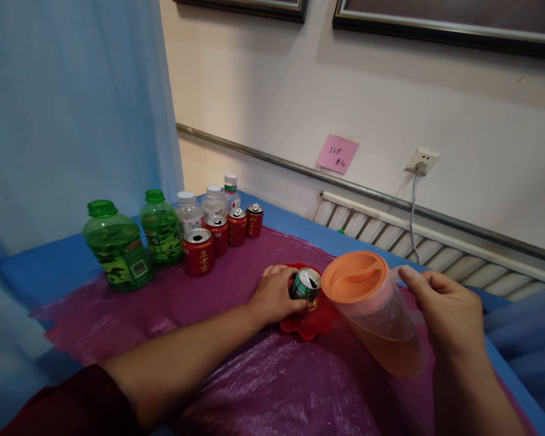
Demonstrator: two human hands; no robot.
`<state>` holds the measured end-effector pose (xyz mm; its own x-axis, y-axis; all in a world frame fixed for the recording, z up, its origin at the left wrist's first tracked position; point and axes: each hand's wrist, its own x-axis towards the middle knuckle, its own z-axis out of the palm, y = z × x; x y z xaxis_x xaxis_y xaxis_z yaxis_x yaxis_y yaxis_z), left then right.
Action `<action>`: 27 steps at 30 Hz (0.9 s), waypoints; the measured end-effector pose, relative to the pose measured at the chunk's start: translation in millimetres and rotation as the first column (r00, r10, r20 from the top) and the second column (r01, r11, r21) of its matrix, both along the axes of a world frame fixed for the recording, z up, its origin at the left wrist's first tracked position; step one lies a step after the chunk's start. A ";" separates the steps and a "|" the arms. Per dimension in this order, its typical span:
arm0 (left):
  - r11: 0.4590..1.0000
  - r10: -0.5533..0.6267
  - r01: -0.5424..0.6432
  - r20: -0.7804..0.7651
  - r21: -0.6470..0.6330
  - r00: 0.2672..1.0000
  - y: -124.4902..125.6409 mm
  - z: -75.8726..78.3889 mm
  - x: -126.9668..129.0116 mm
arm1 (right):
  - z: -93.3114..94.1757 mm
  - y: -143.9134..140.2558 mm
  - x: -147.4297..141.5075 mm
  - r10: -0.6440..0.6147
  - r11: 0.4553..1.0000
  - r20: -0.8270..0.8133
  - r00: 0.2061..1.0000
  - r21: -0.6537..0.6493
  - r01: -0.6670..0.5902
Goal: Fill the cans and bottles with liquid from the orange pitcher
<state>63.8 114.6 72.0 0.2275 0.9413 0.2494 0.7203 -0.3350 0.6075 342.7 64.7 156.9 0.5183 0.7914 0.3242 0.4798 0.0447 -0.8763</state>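
Observation:
My left hand (277, 293) is wrapped round a green can (305, 284) whose top opening faces up. Beneath the can lies a red dish (300, 328) with a scalloped rim. My right hand (454, 306) grips the handle of a clear plastic pitcher (381, 333). An orange lid (355, 277) covers the pitcher, which leans left with its spout side close to the can's top. Brownish liquid fills the lower part of the pitcher. Whether any liquid passes from spout to can, I cannot tell.
Several red cans (198, 251), clear bottles with white caps (189, 213) and two green bottles (118, 245) stand at the left back. Purple plastic sheeting (263, 375) covers the blue table (295, 233). A radiator (367, 224) runs along the wall.

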 end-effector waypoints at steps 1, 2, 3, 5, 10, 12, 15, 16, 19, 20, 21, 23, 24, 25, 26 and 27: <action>1.000 0.002 -0.002 -0.003 0.001 1.000 0.2 -0.2 -0.1 | -0.2 0.1 0.4 -0.001 1.000 -0.002 1.000 0.005 0.001; 1.000 0.004 -0.004 -0.006 0.001 1.000 0.4 -0.4 -0.1 | -0.5 0.1 0.7 0.000 1.000 -0.001 1.000 0.008 0.000; 1.000 0.005 -0.005 -0.008 0.000 1.000 0.5 -0.5 -0.2 | -0.7 0.1 0.7 0.001 1.000 0.000 1.000 0.012 -0.001; 1.000 0.006 -0.006 -0.007 -0.003 1.000 0.7 -0.5 -0.2 | -0.7 -0.2 0.4 0.000 1.000 -0.004 1.000 0.018 0.000; 1.000 0.006 -0.006 -0.004 -0.008 1.000 0.7 -0.2 -0.3 | 1.3 -1.2 -1.6 -0.011 1.000 -0.010 1.000 0.011 0.011; 1.000 0.004 -0.004 -0.003 -0.008 1.000 0.4 0.0 -0.2 | 2.3 -1.5 -2.1 -0.016 1.000 -0.002 1.000 -0.003 0.016; 1.000 0.003 -0.003 -0.007 -0.010 1.000 -0.2 0.5 0.0 | 3.2 -1.8 -2.6 -0.023 1.000 -0.003 1.000 -0.011 0.023; 1.000 0.004 -0.004 -0.009 -0.009 1.000 -0.4 0.6 0.1 | 3.3 -1.9 -2.8 -0.022 1.000 -0.005 1.000 -0.010 0.022; 1.000 0.005 -0.005 -0.008 -0.003 1.000 -0.9 0.9 0.3 | 2.9 -2.2 -3.1 -0.021 1.000 -0.011 1.000 -0.007 0.021; 1.000 0.002 -0.002 -0.006 -0.001 1.000 -1.1 0.9 0.3 | 2.6 -2.2 -3.1 -0.021 1.000 -0.012 1.000 -0.008 0.021; 1.000 -0.003 0.003 -0.002 0.000 1.000 -1.2 1.0 0.4 | 2.2 -2.1 -3.0 -0.020 1.000 -0.014 1.000 -0.007 0.019; 1.000 -0.015 0.015 0.007 0.000 1.000 -1.6 1.0 0.5 | 1.6 -1.9 -2.7 -0.014 1.000 -0.012 1.000 -0.003 0.014; 1.000 -0.019 0.019 0.010 -0.003 1.000 -1.8 1.0 0.6 | 1.3 -1.7 -2.5 -0.012 1.000 -0.007 1.000 -0.004 0.012; 1.000 -0.022 0.022 0.010 -0.007 1.000 -2.0 1.0 0.7 | 1.1 -1.6 -2.3 -0.010 1.000 -0.002 1.000 -0.005 0.010; 1.000 -0.025 0.025 0.010 -0.011 1.000 -2.2 1.0 0.8 | 1.0 -1.6 -2.2 -0.010 1.000 0.001 1.000 -0.006 0.010; 1.000 -0.026 0.026 0.009 -0.013 1.000 -2.3 1.0 0.9 | 1.0 -1.7 -2.2 -0.011 1.000 0.005 1.000 -0.009 0.011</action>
<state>64.7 112.3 73.1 0.2501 0.9381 0.2395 0.7060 -0.3460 0.6180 340.6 63.0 157.9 0.5256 0.7884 0.3195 0.4849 0.0310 -0.8740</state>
